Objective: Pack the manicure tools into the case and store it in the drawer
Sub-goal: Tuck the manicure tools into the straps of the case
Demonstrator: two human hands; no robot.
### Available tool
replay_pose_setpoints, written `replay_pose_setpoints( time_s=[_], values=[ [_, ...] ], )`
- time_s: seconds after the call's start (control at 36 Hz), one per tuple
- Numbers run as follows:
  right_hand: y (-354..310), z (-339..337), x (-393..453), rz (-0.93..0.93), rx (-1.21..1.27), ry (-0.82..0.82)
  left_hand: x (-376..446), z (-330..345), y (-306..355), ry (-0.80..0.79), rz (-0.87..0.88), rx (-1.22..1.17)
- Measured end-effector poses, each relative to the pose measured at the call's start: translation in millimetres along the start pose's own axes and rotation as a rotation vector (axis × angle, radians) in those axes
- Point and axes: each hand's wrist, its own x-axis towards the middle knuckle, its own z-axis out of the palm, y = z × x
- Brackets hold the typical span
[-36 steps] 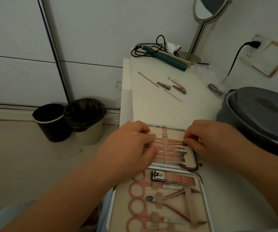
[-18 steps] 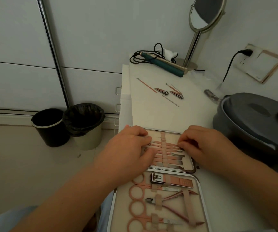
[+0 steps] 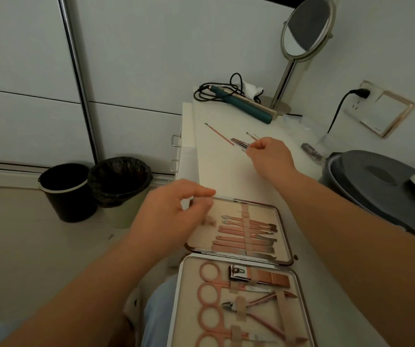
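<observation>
The manicure case (image 3: 284, 236) lies open on the white dresser top (image 3: 216, 169) in front of me. Its far half holds several rose-gold tools under a strap; its near half holds scissors, a nail clipper and a nipper. Loose tools lie farther back: a thin stick (image 3: 218, 134) and a small clipper (image 3: 239, 142). My right hand (image 3: 269, 156) reaches there and pinches a loose tool beside the small clipper. My left hand (image 3: 174, 216) hovers over the case's far left corner with fingers loosely curled, holding nothing.
A teal hair straightener (image 3: 244, 103) with black cord and a round standing mirror (image 3: 304, 28) are at the back. A grey lidded container (image 3: 386, 194) stands at the right. Drawer handles (image 3: 175, 141) show on the dresser's left side. Two waste bins (image 3: 94, 189) stand on the floor.
My right hand left the case and reached back to the loose tools, pinching one. My left hand lifted off the strapped tools and moved toward the case's left corner.
</observation>
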Motion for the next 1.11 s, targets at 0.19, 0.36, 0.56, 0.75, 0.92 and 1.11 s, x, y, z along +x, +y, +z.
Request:
replay_pose_setpoints(
  time_s=[0.19,0.36,0.56,0.75,0.92,1.11],
  values=[
    [0,-13,51,0.075,-0.253,-0.040,13,-5,-17,-0.107,-0.012,0.008],
    [-1,-19,79,0.126,-0.387,-0.084,12,2,-33,-0.088,-0.003,-0.107],
    [-2,-2,95,0.081,-0.605,-0.099,8,8,-42,-0.041,-0.075,-0.388],
    [6,3,102,0.152,-0.522,-0.079,5,16,-48,0.016,-0.088,-0.488],
    [10,8,109,0.107,-0.678,-0.057,4,18,-49,0.026,-0.104,-0.487],
    [-2,1,98,0.054,-0.592,-0.026,3,16,-47,0.026,-0.112,-0.466]
  ],
)
